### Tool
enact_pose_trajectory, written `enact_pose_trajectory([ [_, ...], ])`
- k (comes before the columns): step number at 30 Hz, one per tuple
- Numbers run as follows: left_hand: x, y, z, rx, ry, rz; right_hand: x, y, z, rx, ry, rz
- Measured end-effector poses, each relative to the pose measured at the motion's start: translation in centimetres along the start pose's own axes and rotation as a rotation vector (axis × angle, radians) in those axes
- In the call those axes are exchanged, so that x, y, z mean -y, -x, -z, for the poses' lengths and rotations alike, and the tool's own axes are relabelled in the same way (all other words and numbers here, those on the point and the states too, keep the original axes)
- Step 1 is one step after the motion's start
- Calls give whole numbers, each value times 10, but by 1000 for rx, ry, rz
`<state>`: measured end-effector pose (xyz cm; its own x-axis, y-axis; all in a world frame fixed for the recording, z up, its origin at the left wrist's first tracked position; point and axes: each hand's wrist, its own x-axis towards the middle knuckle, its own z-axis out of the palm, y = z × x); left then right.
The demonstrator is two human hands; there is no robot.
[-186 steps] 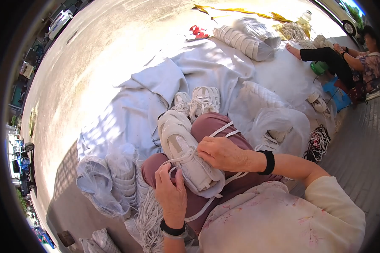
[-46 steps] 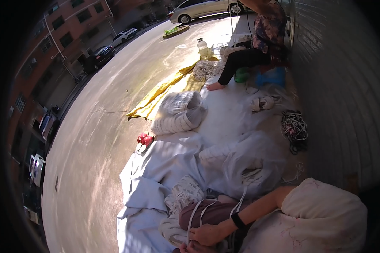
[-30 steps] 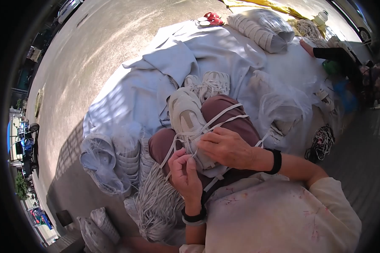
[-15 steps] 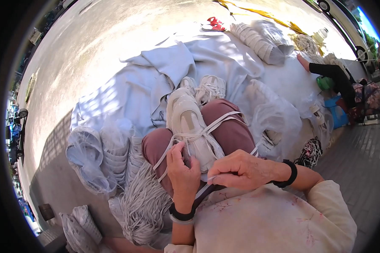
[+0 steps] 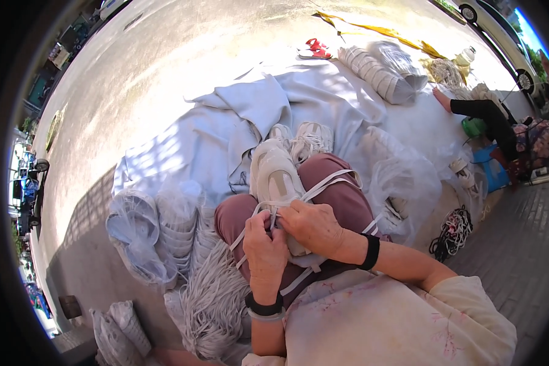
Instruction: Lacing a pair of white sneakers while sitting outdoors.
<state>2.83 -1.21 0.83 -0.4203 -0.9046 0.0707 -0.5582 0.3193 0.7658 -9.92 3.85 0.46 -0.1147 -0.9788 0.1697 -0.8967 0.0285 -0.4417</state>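
An off-white sneaker upper [image 5: 279, 180] lies across my lap, its toe pointing away from me. White shoelace [image 5: 330, 178] trails from it in long loose ends over both knees. My left hand [image 5: 265, 253] is closed at the lacing edge, thumb and fingers pinching the upper there. Right beside it, my right hand [image 5: 316, 229] pinches the lace close to the eyelets, the two sets of fingertips nearly touching. The lower part of the upper is hidden under my hands. Just beyond it, more laced off-white uppers [image 5: 312, 139] sit on pale cloth.
A large bundle of white laces [image 5: 213, 305] lies at my left, near bagged stacks of nested uppers [image 5: 131, 226]. Pale cloth [image 5: 226, 128] spreads ahead. Clear plastic bags [image 5: 405, 183] and a dark lace tangle [image 5: 451, 232] are at right. Another person's leg [image 5: 488, 113] reaches in farther right.
My right hand has moved left and forward from beside the upper to the eyelets, next to my left hand. My left hand stays at the lacing edge. The whole view has shifted slightly.
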Motion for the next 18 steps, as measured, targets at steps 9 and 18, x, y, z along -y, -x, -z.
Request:
enact_pose_trajectory([
  [9, 13, -6, 6, 102, 257, 95, 6, -9, -4, -42, 62, 168],
  [18, 0, 31, -6, 95, -18, -59, -33, -1, 85, 337, -537, 87],
])
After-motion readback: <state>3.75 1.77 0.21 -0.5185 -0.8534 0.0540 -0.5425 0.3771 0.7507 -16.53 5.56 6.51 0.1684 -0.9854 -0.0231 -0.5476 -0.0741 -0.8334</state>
